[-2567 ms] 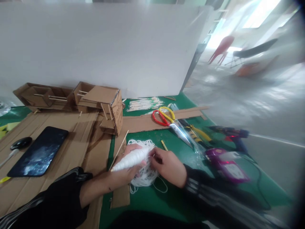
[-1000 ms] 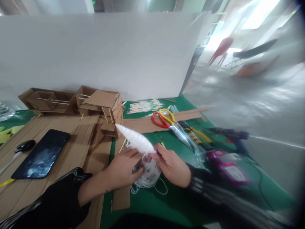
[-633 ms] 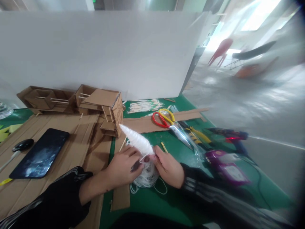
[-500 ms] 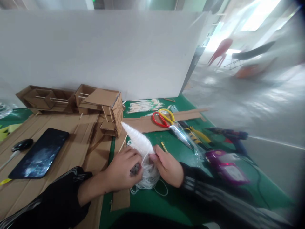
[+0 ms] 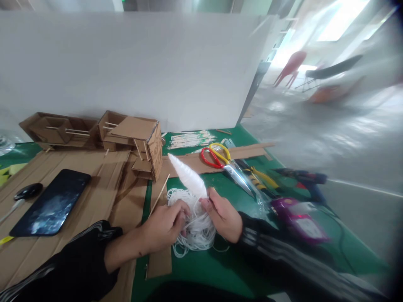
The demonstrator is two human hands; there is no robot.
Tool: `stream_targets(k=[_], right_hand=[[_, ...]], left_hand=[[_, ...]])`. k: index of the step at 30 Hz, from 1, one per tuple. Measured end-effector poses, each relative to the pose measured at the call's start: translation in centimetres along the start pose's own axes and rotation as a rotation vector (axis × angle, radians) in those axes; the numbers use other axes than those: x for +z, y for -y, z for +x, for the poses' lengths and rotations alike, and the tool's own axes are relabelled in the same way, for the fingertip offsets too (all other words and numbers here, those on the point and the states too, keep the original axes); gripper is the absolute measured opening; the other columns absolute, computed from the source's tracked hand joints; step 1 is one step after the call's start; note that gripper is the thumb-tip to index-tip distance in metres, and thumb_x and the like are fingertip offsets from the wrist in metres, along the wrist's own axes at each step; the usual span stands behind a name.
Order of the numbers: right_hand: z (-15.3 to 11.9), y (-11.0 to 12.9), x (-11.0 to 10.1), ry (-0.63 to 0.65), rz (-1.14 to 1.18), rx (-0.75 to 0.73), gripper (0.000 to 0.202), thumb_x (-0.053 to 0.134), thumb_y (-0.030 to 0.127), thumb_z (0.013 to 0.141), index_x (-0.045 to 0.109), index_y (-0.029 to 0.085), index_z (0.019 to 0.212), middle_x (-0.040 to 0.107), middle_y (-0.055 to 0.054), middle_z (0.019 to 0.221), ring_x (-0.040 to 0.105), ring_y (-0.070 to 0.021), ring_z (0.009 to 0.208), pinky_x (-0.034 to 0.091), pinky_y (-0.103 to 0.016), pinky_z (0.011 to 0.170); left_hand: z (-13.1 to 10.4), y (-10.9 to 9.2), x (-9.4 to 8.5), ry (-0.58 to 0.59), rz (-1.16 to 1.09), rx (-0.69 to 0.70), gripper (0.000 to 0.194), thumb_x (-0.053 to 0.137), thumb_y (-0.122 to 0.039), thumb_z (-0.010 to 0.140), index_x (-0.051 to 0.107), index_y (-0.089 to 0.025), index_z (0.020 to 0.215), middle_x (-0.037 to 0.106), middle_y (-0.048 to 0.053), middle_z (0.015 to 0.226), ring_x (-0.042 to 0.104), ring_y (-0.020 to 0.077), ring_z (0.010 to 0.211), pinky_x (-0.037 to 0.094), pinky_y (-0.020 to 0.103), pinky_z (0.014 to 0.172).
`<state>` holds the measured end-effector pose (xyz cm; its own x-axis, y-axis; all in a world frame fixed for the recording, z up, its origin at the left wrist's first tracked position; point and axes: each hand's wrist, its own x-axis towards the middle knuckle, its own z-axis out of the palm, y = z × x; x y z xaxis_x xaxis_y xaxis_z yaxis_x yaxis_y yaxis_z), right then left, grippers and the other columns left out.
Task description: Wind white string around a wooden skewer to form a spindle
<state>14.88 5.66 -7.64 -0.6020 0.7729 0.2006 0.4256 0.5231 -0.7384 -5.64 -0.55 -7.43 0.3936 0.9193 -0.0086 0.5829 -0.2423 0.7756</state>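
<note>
Green tabletop (image 5: 189,272) runs up to a pale upright panel (image 5: 135,71) on the far side, with a grey floor (image 5: 346,138) away to the right. On the table, a heap of white string (image 5: 201,235) lies between the two hands. Above its far side is a white wound cone (image 5: 189,176), tip pointing far and left; the right hand (image 5: 223,216) pinches its broad near end between thumb and fingers. The left hand (image 5: 166,222) is curled closely at the left edge of the heap; its fingertips are partly hidden, so I cannot tell whether a strand is gripped there. Red-and-yellow scissors (image 5: 217,156) lie farther right, apart from both hands, and a cardboard model (image 5: 135,130) stands far left.

The step in hand looks like winding string around the cone, near its broad end. Another turn would call for a steady right pinch, a freely running strand and light tension from the left.
</note>
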Motion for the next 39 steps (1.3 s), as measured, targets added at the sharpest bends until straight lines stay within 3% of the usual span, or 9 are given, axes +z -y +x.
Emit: stream_targets(k=[2, 8, 14, 21, 27, 29, 35, 39], right_hand=[[-0.1, 0.2, 0.0, -0.001, 0.027, -0.002, 0.024, 0.030, 0.037, 0.100, 0.037, 0.024, 0.081, 0.047, 0.004, 0.061, 0.046, -0.0145, 0.051, 0.033, -0.026, 0.052], [-0.4, 0.9, 0.2, 0.019, 0.071, 0.031, 0.027, 0.029, 0.040, 0.100, 0.040, 0.023, 0.082, 0.050, 0.003, 0.064, 0.049, -0.0151, 0.056, 0.034, -0.026, 0.055], [-0.5, 1.1, 0.1, 0.053, 0.071, 0.037, 0.027, 0.030, 0.038, 0.100, 0.040, 0.023, 0.080, 0.052, 0.002, 0.064, 0.052, -0.0160, 0.057, 0.034, -0.027, 0.056], [-0.5, 1.0, 0.1, 0.063, 0.010, 0.020, 0.026, 0.031, 0.038, 0.100, 0.037, 0.024, 0.079, 0.046, 0.003, 0.061, 0.048, -0.0153, 0.053, 0.032, -0.026, 0.054], [-0.5, 0.6, 0.2, 0.075, -0.002, 0.011, 0.025, 0.031, 0.039, 0.100, 0.037, 0.024, 0.081, 0.046, 0.003, 0.061, 0.046, -0.0150, 0.052, 0.031, -0.026, 0.052], [-0.4, 0.6, 0.2, 0.069, -0.011, 0.013, 0.026, 0.031, 0.039, 0.100, 0.038, 0.023, 0.081, 0.045, 0.004, 0.061, 0.046, -0.0149, 0.051, 0.031, -0.026, 0.051], [-0.1, 0.4, -0.1, 0.023, -0.095, 0.030, 0.024, 0.031, 0.036, 0.100, 0.036, 0.024, 0.080, 0.044, 0.005, 0.058, 0.046, -0.0151, 0.049, 0.030, -0.026, 0.051], [0.0, 0.3, -0.2, -0.018, -0.078, 0.028, 0.023, 0.030, 0.034, 0.100, 0.037, 0.024, 0.081, 0.049, 0.003, 0.061, 0.050, -0.0165, 0.053, 0.035, -0.027, 0.052]], left_hand=[[0.2, 0.1, 0.2, 0.000, 0.008, -0.059, 0.020, 0.038, -0.026, 0.096, 0.055, -0.021, 0.104, 0.071, -0.003, 0.065, 0.067, 0.0135, 0.061, 0.046, 0.022, 0.062], [0.6, -0.1, 0.5, 0.044, 0.218, -0.032, 0.028, 0.056, -0.045, 0.086, 0.065, -0.026, 0.104, 0.074, -0.003, 0.071, 0.069, 0.0172, 0.066, 0.044, 0.024, 0.061], [1.0, -0.4, 0.9, 0.013, 0.348, -0.067, 0.027, 0.060, -0.046, 0.082, 0.066, -0.024, 0.096, 0.073, -0.002, 0.069, 0.067, 0.0204, 0.066, 0.038, 0.027, 0.059], [1.1, 0.0, 0.0, -0.052, 0.121, -0.037, 0.008, 0.059, -0.027, 0.081, 0.063, -0.021, 0.084, 0.065, -0.004, 0.068, 0.058, 0.0134, 0.062, 0.037, 0.023, 0.057], [1.3, 1.5, -0.4, -0.114, -0.141, -0.087, 0.008, 0.058, -0.020, 0.079, 0.061, -0.019, 0.086, 0.062, -0.001, 0.079, 0.057, 0.0134, 0.071, 0.045, 0.023, 0.066], [1.4, 1.9, -0.2, -0.134, -0.233, -0.096, 0.006, 0.059, -0.020, 0.079, 0.059, -0.019, 0.085, 0.060, -0.001, 0.079, 0.057, 0.0132, 0.070, 0.046, 0.023, 0.064], [2.1, 2.4, 0.5, -0.246, -0.620, -0.328, 0.011, 0.047, -0.033, 0.088, 0.043, -0.024, 0.090, 0.052, -0.006, 0.062, 0.046, 0.0100, 0.044, 0.034, 0.017, 0.035], [2.0, 1.9, 0.6, -0.277, -0.599, -0.274, 0.014, 0.049, -0.035, 0.088, 0.044, -0.022, 0.092, 0.047, -0.006, 0.063, 0.046, 0.0096, 0.049, 0.036, 0.016, 0.038]])
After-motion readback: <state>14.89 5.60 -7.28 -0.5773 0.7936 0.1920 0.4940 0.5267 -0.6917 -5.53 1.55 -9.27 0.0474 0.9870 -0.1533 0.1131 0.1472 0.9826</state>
